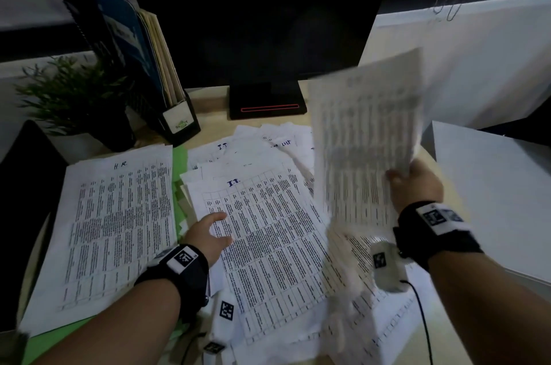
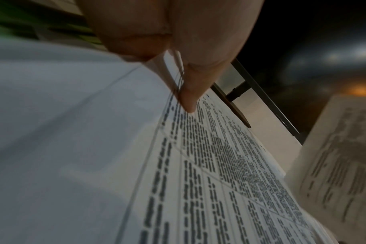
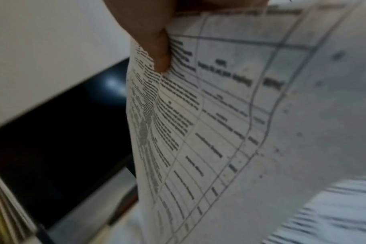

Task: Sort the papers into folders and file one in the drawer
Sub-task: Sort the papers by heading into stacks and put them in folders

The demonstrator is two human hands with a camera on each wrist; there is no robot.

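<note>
Above the right hand [image 1: 417,182], its grip pinches a raised printed sheet [image 1: 366,138] by the lower edge. Beneath the left hand [image 1: 208,235], fingers relaxed and wide, lies the IT pile [image 1: 268,230] on the worktop [image 1: 208,102].

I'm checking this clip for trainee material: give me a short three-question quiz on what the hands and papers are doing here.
1. True or false: the right hand holds a sheet lifted off the desk.
2. What letters are handwritten atop the left pile?
3. The left hand is: A) gripping the plant, B) resting on the middle pile, C) opening a drawer.

Key: 1 true; 2 HR; 3 B.
</note>
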